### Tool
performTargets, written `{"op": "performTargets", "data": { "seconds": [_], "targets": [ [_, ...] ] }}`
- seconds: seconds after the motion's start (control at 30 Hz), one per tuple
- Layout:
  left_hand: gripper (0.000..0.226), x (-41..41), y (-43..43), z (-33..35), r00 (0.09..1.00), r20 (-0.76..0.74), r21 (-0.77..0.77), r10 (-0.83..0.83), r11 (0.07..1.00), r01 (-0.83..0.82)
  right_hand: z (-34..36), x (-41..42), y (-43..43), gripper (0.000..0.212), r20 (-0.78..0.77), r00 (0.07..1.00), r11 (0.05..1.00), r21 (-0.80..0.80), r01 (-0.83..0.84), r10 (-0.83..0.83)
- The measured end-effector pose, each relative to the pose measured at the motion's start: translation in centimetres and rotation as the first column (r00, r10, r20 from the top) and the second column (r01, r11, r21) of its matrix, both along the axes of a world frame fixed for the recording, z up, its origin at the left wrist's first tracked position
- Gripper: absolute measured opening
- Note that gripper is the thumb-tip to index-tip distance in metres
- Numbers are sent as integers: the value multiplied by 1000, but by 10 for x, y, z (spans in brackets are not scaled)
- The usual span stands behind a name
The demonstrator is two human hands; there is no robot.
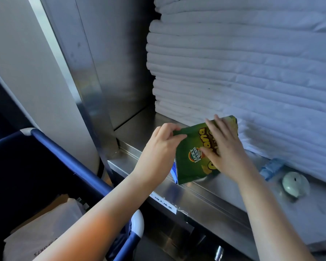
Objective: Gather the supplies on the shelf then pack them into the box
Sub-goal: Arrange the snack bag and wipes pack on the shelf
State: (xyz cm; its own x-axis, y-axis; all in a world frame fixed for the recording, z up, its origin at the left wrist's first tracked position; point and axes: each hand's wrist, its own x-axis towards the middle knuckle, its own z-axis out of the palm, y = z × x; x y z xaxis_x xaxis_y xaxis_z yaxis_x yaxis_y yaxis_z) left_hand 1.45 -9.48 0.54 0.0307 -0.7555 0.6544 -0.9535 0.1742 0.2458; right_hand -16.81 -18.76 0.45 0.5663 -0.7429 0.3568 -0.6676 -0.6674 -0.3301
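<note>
While the left hand point(158, 147) pinched a corner of the green snack bag point(190, 162), the right hand point(226, 149) lay flat on its face, fingers straight. Presumably this steadied the bag for lifting off the shelf point(139, 129).

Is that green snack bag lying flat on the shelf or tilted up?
Tilted up, not flat. The left hand pinches a top corner of the green snack bag; the right hand presses flat on its front.

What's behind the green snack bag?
A blue-and-white packet peeks out lower left of the green snack bag; folded white linens stacked beyond. Rest of packet hidden.
</note>
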Motion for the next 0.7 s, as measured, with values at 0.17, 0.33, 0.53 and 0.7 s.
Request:
{"op": "performTargets", "data": {
  "seconds": [0.17,0.33,0.53,0.7],
  "targets": [
    [38,4,-15,-10,924,-376,223,75,975,12,-32,2,-4,75,-101,995,1000,1,17,-16],
    [39,11,-23,-24,880,-447,303,161,953,-20,-47,7,-1,72,-151,987,998,-38,41,-46],
    [38,8,-21,-31,939,-275,369,207,925,-96,-57,17,6,64,-195,974,991,-94,100,-117],
    [52,-10,-9,-37,986,163,328,24,942,-77,-71,27,17,62,-321,936,990,-50,133,-142]
  ]
}}
